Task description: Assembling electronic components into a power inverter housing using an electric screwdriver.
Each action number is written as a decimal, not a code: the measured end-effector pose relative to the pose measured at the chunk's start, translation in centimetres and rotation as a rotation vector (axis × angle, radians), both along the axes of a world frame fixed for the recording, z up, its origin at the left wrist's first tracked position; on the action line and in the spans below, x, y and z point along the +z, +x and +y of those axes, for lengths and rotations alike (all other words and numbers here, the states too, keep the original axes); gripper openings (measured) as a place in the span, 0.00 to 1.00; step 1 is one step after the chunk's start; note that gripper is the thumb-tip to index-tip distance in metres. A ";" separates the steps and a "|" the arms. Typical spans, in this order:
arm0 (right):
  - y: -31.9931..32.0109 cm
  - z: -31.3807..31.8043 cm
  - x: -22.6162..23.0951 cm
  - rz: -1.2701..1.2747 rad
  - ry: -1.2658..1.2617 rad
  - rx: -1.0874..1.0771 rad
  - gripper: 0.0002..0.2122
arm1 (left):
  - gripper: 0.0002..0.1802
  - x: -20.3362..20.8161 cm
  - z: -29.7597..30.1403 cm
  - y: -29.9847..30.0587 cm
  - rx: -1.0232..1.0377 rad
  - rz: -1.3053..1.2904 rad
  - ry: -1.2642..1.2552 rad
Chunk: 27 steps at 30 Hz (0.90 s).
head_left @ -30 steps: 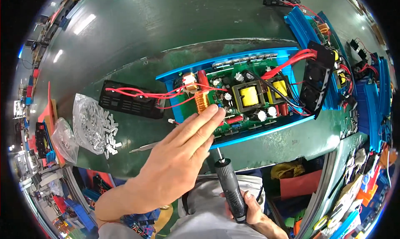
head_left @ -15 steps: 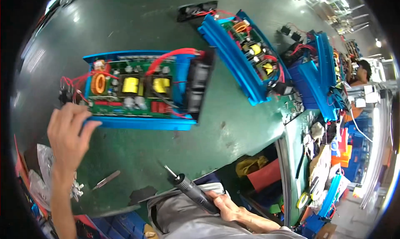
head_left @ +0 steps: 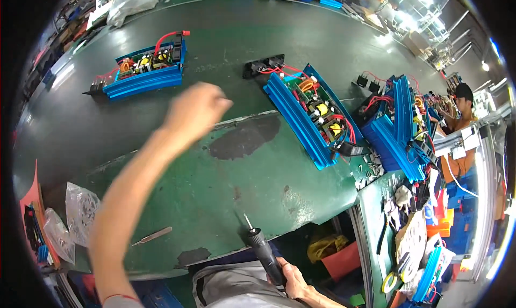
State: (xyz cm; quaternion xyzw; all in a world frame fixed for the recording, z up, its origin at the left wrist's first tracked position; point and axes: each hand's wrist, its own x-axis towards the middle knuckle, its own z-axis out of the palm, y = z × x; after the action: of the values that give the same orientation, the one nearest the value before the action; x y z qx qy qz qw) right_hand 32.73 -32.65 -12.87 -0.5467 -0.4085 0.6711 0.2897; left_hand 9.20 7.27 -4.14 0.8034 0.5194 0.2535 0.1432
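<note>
My right hand (head_left: 293, 278) is wrapped round a black electric screwdriver (head_left: 263, 252) at the front edge of the table, its bit pointing up and away. My left hand (head_left: 198, 110) is in the air over the middle of the table, blurred, its fingers mostly hidden; I make out nothing in it. Beyond it at the far left stands an open blue metal casing (head_left: 146, 77) with a circuit board, red wires and a black end panel. Nearest on the right of that hand is a second blue casing (head_left: 301, 120), its board showing, with end panels hanging on wires.
More blue casings (head_left: 400, 128) are piled at the right, near small metal parts (head_left: 372, 165). Tweezers (head_left: 152, 236) lie front left beside clear plastic bags (head_left: 80, 214). A co-worker (head_left: 461, 112) is at the far right. A side bench holds yellow tape rolls (head_left: 389, 282).
The casing that was by my left hand now stands farther away at the far left. My left hand has left it and swung right. The screwdriver stays in my right hand; the view has shifted.
</note>
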 end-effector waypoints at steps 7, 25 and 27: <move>0.9 -2.2 1.3 -0.053 -0.011 -0.249 0.39 | 0.42 -2.2 -2.7 19.9 0.117 -0.369 -0.493; 4.3 -1.4 2.3 0.012 0.222 -0.358 0.41 | 0.34 -2.7 -2.8 18.4 0.037 -0.459 -0.670; 4.8 -2.1 2.4 0.046 0.173 -0.407 0.41 | 0.34 -1.5 -3.3 15.9 0.003 -0.428 -0.637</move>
State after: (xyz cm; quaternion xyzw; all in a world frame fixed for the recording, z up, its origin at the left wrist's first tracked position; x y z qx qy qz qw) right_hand 37.51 -34.72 -10.43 -0.5754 -0.3392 0.5734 0.4744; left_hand 25.09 4.00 -5.65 0.6469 0.5315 0.2415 0.4906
